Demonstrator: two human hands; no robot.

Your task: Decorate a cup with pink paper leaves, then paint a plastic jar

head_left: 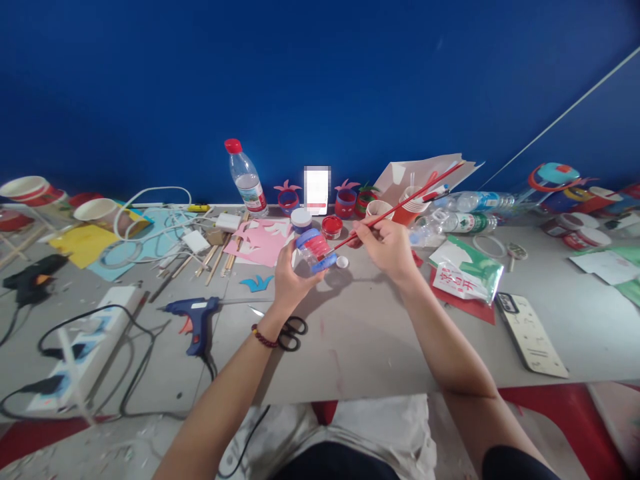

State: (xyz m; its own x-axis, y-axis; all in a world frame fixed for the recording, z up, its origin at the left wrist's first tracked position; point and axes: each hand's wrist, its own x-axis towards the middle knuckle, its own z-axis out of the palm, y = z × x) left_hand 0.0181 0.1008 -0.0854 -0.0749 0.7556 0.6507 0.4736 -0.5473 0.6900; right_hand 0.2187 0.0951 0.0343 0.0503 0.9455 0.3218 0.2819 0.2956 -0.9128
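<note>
My left hand is wrapped round a small clear plastic cup with blue bands at both ends and red paint on its side. Pinched in my right hand is a long red-handled paintbrush, its tip against the cup's painted side. Just behind the cup stand an open jar of red paint and a white-lidded jar. A small white cap lies beside the cup. Black-handled scissors rest by my left wrist, partly hidden by it.
A blue glue gun and a power strip with cables lie left. Pink paper and a water bottle are behind. To the right are plastic bottles, a packet and a phone.
</note>
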